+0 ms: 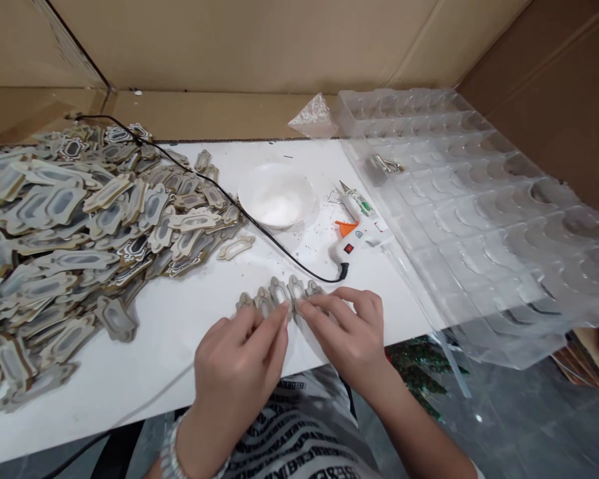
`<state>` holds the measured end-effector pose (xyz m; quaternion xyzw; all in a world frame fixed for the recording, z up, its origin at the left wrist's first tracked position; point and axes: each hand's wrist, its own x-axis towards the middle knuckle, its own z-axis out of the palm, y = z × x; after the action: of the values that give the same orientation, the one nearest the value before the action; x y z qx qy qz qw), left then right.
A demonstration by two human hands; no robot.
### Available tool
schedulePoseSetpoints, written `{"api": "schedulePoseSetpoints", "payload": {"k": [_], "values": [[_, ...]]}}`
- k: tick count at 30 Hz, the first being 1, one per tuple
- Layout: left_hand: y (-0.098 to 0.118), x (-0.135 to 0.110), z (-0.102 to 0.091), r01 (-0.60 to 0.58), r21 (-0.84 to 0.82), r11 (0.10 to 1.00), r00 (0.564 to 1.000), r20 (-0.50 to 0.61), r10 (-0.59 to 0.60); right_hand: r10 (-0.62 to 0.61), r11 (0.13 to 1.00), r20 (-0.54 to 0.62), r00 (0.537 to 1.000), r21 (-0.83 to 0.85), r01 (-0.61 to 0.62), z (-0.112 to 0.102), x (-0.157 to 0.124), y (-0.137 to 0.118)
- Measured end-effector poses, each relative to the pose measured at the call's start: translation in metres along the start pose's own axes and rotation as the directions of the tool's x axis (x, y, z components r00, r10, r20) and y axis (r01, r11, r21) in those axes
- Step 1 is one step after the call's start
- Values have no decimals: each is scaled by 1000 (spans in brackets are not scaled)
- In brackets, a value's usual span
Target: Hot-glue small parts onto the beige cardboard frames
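Observation:
A short row of small grey frame-shaped pieces [279,293], with scalloped outlines and oblong centres, lies near the table's front edge. My left hand [242,356] is closed, thumb and index finger pinching at the middle of the row. From the other side, my right hand [352,332] has its fingertips closed on a neighbouring frame-shaped piece [296,287]. Both hands partly cover the row's lower side. Just beyond them lies a white glue gun [348,247] with an orange trigger, its black cord [259,227] running left across the table.
A big heap of similar pieces [54,259] covers the left side. Behind the hands stands a white bowl [277,216]. A clear compartment tray [459,219] fills the right, overhanging the edge, with small metal parts [388,164] in it. Cardboard walls [239,46] enclose the back.

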<state>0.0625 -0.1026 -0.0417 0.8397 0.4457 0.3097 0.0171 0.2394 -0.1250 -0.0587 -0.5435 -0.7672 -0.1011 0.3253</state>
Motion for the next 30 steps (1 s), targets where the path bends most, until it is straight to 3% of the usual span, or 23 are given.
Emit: {"api": "schedulePoseSetpoints", "payload": {"k": [4,8,9,13,17,24,30], "values": [[-11,-13,-24,146,-82,986,989,51,-142,28,1000,23,999,-3,-28,-4,1,2],[-29,-42,-50,253,-27,967,967,16,-253,17,1000,117,993,-4,-16,-8,-2,5],[-34,-51,-55,298,-3,954,951,90,-297,17,1000,135,991,-3,-16,-9,-3,5],[-57,-85,-67,142,41,989,982,120,-146,19,1000,155,988,15,-22,-12,-4,6],[-69,-104,-69,158,140,977,978,114,-175,-9,999,159,987,47,1,-10,-2,1],[-65,-107,-70,223,246,943,968,58,-244,-21,1000,144,989,1,21,-3,1,-10],[-65,-105,-66,164,266,950,976,93,-194,43,999,138,989,-15,-41,-5,0,-10]]}}
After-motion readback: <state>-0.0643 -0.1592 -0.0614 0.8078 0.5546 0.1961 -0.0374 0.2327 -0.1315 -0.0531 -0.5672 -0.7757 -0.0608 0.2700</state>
